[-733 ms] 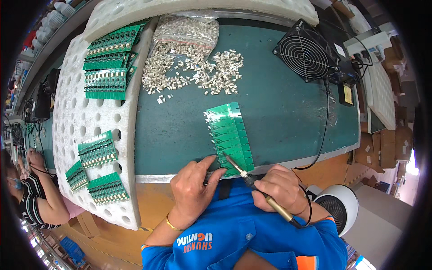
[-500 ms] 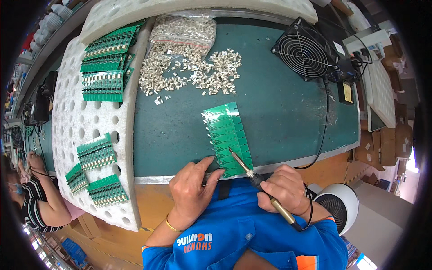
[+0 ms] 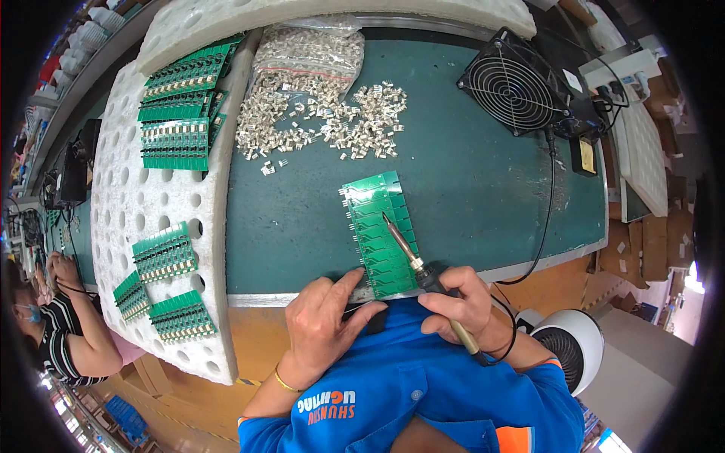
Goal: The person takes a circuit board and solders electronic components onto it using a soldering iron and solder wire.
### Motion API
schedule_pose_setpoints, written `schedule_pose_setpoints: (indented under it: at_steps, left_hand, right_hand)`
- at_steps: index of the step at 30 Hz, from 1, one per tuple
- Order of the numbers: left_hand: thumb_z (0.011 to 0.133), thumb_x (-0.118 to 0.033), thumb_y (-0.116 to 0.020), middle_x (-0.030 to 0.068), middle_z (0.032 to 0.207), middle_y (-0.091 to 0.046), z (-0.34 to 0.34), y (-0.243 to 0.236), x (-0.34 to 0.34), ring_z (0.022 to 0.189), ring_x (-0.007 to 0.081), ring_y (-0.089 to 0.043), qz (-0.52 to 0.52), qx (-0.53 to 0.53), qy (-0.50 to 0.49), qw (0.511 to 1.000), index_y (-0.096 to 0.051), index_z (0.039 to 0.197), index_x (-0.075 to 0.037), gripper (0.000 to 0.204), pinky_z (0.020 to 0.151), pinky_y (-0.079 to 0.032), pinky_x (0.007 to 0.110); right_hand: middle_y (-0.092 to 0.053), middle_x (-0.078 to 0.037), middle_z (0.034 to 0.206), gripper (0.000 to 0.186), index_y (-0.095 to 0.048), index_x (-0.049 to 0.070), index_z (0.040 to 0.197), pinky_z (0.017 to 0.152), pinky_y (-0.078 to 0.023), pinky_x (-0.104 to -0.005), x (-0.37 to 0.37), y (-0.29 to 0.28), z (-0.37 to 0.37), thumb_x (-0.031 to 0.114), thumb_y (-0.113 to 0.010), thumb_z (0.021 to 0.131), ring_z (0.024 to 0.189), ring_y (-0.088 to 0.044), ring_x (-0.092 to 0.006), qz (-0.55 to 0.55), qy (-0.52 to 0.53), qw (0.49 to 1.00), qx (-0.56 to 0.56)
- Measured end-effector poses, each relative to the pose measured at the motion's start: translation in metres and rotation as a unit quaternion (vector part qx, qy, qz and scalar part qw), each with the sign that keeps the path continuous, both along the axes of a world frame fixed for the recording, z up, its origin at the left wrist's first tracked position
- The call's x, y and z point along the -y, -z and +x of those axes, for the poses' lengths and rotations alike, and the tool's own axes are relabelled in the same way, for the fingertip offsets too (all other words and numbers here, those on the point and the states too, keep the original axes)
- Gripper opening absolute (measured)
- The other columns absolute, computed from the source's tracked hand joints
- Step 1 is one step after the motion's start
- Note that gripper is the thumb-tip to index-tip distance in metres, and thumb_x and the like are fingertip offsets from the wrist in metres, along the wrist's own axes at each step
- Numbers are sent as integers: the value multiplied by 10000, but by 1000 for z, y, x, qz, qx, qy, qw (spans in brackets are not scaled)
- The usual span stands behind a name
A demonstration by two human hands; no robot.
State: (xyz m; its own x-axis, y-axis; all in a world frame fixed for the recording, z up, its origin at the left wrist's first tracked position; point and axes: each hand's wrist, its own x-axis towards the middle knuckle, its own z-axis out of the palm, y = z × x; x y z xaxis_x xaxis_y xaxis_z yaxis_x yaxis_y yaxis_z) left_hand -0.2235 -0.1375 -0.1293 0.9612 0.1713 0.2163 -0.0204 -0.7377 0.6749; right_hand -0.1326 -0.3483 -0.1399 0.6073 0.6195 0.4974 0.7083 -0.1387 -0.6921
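My right hand (image 3: 461,306) grips a soldering iron (image 3: 427,281) whose metal tip points at the upper-middle part of a green circuit board panel (image 3: 377,241), which has pins along its left edge. My left hand (image 3: 323,321) is at the panel's lower left, by the bench edge, its fingers pinched on a thin wire, partly hidden. A pile of small white connectors (image 3: 362,117) lies beyond the panel, beside a clear bag (image 3: 302,53) of more. Stacked assembled boards (image 3: 174,140) and several separate ones (image 3: 166,249) lie on a white perforated foam sheet (image 3: 121,189) to my left.
A black box fan (image 3: 513,90) with power cable stands at the back right of the green bench (image 3: 491,189). A round white fan (image 3: 574,347) is below at right. A second foam piece (image 3: 340,6) spans the back. Another person (image 3: 68,325) works at a bench on the left.
My right hand and the iron have moved up along the panel, the tip now higher on it. My left hand has shifted slightly down and to the right.
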Motion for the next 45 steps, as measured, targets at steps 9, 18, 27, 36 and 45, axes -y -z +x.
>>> schedule_pose_setpoints:
  at_steps: [9,18,27,36,45]
  left_hand:
    - [684,-207,-837,70,667,-495,1,-1,6,598,228,-536,31,-9,-5,999,-662,1063,-42,449,524,-440,354]
    - [709,-164,-824,83,678,-511,15,-3,11,595,244,-542,6,-17,-38,999,-655,1056,-36,406,533,-448,368]
    - [720,-75,-829,44,728,-510,15,-1,10,608,129,-482,-75,-7,-66,995,-644,1019,-10,358,511,-395,277]
    - [913,-36,-606,-2,861,-515,-4,2,0,715,73,-437,-367,-28,-127,921,-572,981,-16,78,625,-371,208]
    - [832,37,-689,106,794,-609,8,4,4,680,205,-606,-57,72,-125,988,-623,861,10,77,605,-488,291]
  right_hand:
    - [-520,-75,828,368,-682,73,1004,471,-449,-286,-10,0,5,-2,-818,669,585,-544,-171,-8,10,1000,16]
    - [-525,-81,845,388,-670,73,1024,474,-458,-299,-15,0,10,-22,-799,671,593,-562,-177,0,54,998,19]
    - [-539,-100,844,332,-669,53,1049,504,-449,-315,-5,-2,15,89,-788,740,629,-557,-209,21,40,999,11]
    - [-575,-122,793,288,-636,-20,1051,509,-429,-305,9,-3,12,237,-654,922,617,-541,-203,99,-23,991,-88]
    - [-620,-119,767,216,-650,-18,1005,521,-443,-295,10,-9,15,65,-717,817,610,-573,-189,72,-23,988,-138]
